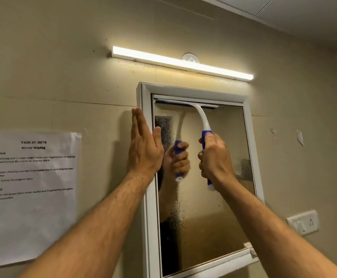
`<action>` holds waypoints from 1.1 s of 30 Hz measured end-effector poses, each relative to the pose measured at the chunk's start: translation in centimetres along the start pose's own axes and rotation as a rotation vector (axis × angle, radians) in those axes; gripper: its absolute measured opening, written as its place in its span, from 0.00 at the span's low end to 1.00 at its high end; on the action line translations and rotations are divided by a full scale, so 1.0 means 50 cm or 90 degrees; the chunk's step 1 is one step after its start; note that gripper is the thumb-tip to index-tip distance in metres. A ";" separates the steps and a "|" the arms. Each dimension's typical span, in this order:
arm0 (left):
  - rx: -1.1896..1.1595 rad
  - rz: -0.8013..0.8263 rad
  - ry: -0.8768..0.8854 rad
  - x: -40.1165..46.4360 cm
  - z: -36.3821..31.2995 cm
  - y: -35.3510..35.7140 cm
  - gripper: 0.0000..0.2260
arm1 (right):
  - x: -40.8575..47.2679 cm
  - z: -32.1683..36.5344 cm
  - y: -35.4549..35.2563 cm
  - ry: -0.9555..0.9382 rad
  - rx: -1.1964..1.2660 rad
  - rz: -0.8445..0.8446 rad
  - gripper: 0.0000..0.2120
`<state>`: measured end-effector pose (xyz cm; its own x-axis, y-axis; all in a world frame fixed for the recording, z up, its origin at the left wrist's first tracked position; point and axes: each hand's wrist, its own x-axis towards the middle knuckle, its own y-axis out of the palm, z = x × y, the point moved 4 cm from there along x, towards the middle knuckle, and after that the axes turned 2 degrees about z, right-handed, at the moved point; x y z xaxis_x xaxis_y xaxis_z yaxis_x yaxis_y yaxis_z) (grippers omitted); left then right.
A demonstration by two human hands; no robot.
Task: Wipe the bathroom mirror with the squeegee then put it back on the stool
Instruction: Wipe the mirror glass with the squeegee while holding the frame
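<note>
A white-framed mirror [219,207] hangs on the beige wall, its glass speckled with water drops down the left side. My right hand [215,157] grips the blue handle of a white squeegee [200,117]. The squeegee's blade lies flat against the glass along the mirror's top edge. My left hand [144,145] rests flat, fingers together, against the left side of the mirror frame, with the thumb over the frame's front. The stool is out of sight.
A lit tube light [181,63] runs above the mirror. A printed task sheet [29,193] is taped to the wall at left. A white switch and socket plate [303,221] sits to the right of the mirror.
</note>
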<state>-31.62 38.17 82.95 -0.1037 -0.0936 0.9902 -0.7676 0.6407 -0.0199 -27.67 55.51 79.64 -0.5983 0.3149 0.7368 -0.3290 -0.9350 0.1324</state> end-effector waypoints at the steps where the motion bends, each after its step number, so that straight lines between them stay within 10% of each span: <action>1: -0.025 -0.010 -0.019 0.001 0.006 0.002 0.28 | 0.002 -0.004 0.000 -0.002 -0.001 0.006 0.13; 33: -0.071 -0.074 -0.096 -0.025 0.025 -0.003 0.23 | -0.007 -0.021 0.008 -0.021 0.000 0.086 0.12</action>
<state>-32.17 37.27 81.53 -0.1185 -0.2795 0.9528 -0.7062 0.6983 0.1170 -28.37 55.18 78.73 -0.6130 0.1809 0.7691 -0.2467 -0.9686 0.0312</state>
